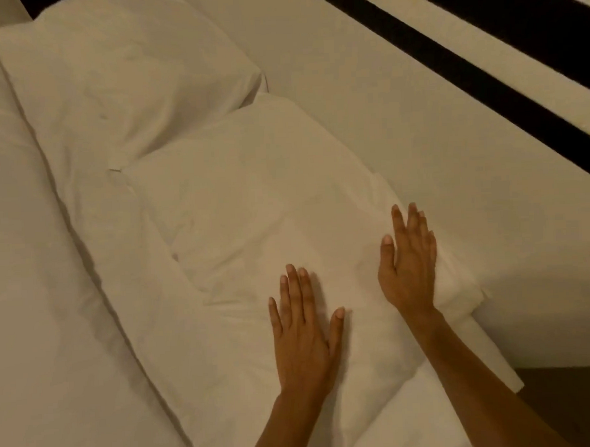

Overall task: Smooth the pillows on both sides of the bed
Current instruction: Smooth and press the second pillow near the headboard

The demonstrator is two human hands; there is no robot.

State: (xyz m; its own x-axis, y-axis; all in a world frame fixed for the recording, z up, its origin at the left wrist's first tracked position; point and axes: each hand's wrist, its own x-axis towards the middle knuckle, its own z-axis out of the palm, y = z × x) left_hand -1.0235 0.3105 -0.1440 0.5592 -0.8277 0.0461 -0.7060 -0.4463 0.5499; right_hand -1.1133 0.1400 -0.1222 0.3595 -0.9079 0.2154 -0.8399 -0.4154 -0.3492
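Two white pillows lie along the head of the bed. The near pillow [252, 198] is under both my hands. My left hand [305, 334] rests flat, palm down, on its lower front part, fingers spread. My right hand [408, 262] lies on the pillow's right edge, fingers straight and together, tilted on its side against the wall side. Neither hand holds anything. The far pillow [118, 75] sits at the upper left, creased, its corner touching the near one.
A white duvet [36, 302] covers the bed at the left, its folded edge running diagonally. A pale headboard wall [452, 132] with a dark stripe [483, 76] rises on the right. A dark surface [572, 400] shows at the lower right.
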